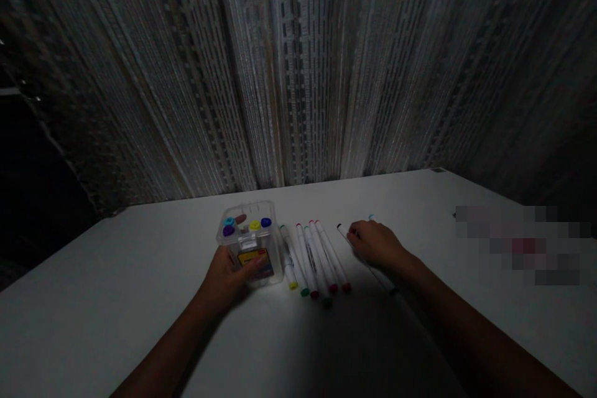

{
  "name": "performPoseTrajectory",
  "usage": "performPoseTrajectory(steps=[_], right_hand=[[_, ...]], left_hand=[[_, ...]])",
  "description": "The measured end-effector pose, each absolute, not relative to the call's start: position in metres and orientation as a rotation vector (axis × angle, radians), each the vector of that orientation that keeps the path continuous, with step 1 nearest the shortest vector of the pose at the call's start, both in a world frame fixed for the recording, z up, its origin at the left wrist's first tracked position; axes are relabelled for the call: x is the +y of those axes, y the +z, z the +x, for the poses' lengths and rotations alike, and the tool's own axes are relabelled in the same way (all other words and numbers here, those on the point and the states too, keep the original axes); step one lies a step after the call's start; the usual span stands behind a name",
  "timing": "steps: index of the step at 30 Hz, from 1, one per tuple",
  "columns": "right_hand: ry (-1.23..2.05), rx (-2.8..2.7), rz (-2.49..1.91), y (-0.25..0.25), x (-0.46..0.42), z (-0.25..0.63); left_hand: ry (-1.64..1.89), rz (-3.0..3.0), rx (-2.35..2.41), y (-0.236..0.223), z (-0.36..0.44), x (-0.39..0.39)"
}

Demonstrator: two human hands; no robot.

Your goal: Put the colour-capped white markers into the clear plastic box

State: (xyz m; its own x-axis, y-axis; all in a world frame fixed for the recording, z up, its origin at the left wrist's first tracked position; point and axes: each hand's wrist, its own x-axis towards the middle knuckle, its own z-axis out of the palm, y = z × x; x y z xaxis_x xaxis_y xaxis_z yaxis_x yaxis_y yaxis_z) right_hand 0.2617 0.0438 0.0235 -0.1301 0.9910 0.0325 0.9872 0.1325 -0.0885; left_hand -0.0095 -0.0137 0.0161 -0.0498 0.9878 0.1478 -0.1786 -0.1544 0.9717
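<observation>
My left hand [233, 273] is wrapped around a clear plastic box [276, 255], its thumb across the yellow and dark label on the front. Upright inside the box stand several markers, with light blue, purple, yellow and dark blue ends [265, 222] showing at the top. My right hand [375, 244] has its fingers closed on a white marker with black ends [342, 229], which lies slanted on the table. A light blue tip [372, 217] of another marker shows just beyond that hand; the rest of it is mostly hidden.
Between my hands, several white markers [313, 261] lie side by side on the white table [140, 298], with yellow, green and red ends towards me. A patterned string curtain [298, 74] hangs behind the table's far edge. Something blurred out [522, 245] is at the right.
</observation>
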Motion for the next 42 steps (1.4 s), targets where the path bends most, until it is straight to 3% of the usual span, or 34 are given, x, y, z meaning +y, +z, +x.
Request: performPoseTrajectory(steps=[17, 22, 28, 42], right_hand=[[0.047, -2.227, -2.018, 0.033, 0.042, 0.264], [-0.095, -2.024, -2.144, 0.041, 0.047, 0.284], [-0.038, -2.011, -2.28, 0.033, 0.049, 0.292], [0.173, -2.205, -1.901, 0.027, 0.042, 0.267]], left_hand=[[1.353, 1.236, 1.002, 0.016, -0.015, -0.012], [1.352, 1.256, 1.009, 0.015, -0.017, -0.011], [1.338, 1.27, 1.027, 0.019, -0.014, -0.013], [1.319, 1.291, 1.112, 0.016, -0.017, -0.011]])
